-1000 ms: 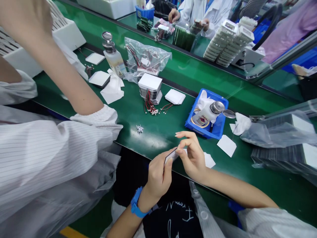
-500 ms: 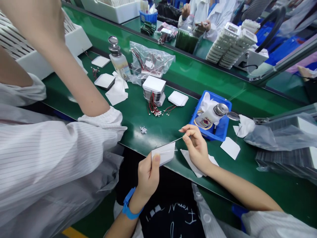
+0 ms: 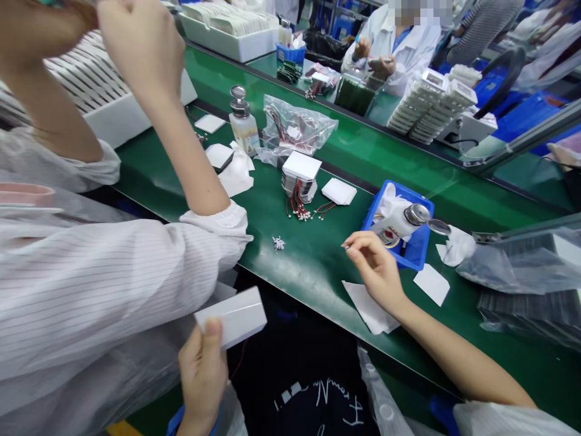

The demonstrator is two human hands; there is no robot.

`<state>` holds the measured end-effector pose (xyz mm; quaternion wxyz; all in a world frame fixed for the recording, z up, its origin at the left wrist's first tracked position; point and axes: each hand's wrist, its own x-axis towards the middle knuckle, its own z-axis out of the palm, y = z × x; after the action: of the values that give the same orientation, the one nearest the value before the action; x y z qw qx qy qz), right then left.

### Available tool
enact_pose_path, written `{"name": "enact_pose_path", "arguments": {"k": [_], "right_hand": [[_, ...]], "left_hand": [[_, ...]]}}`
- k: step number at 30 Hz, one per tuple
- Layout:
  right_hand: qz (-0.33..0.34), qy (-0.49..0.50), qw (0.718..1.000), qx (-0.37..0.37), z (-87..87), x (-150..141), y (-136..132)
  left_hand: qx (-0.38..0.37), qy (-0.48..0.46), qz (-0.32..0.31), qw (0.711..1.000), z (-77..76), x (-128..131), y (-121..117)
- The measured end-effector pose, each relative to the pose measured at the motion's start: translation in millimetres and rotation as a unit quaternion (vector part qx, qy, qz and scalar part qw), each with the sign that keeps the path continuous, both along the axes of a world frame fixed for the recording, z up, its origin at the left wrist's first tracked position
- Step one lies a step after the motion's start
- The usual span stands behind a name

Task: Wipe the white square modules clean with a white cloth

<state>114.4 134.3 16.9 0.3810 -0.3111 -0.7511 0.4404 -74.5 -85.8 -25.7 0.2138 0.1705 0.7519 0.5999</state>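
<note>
My left hand (image 3: 206,366) grips a white rectangular panel (image 3: 236,315) by its near end, thumb on top, below the bench edge. Over the green bench, my right hand (image 3: 374,263) is closed in a pinch; a tiny dark and pale bit shows at its fingertips, too small to name. Under that hand lies a white paper sheet (image 3: 370,309). Left of it sits a small heap of white bits (image 3: 278,243). Farther back stands a stack of white panels (image 3: 302,166) with red and black wires (image 3: 298,203), beside a lower pile of white panels (image 3: 339,191).
A blue tray (image 3: 422,257) holds a pump bottle (image 3: 397,223) and tissue. Another pump bottle (image 3: 245,130) and a plastic bag (image 3: 313,127) stand at the back. A co-worker's arm (image 3: 181,139) reaches across on the left. Bagged panels (image 3: 521,309) lie at the right.
My left hand has carried the panel left and down, away from my right hand. My right hand has moved slightly right and down, still pinched. The camera view has shifted a little.
</note>
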Motion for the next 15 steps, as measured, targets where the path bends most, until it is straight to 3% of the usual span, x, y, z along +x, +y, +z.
{"name": "enact_pose_path", "arguments": {"k": [4,7,10,15], "right_hand": [[0.135,-0.099,0.985,0.045,-13.1,-38.5,3.5],[0.146,-0.109,0.979,0.089,-25.1,-76.4,12.0],[0.134,-0.159,0.973,0.098,-37.2,-105.5,23.4],[0.13,-0.221,0.961,0.108,-47.6,-116.1,29.1]], "left_hand": [[-0.01,-0.061,-0.09,0.994,-7.7,3.1,0.0],[0.005,-0.099,-0.144,0.985,-8.4,11.9,3.0],[0.01,-0.114,-0.153,0.982,-4.9,14.8,0.7],[0.013,-0.12,-0.152,0.981,-4.1,5.5,-4.9]]}}
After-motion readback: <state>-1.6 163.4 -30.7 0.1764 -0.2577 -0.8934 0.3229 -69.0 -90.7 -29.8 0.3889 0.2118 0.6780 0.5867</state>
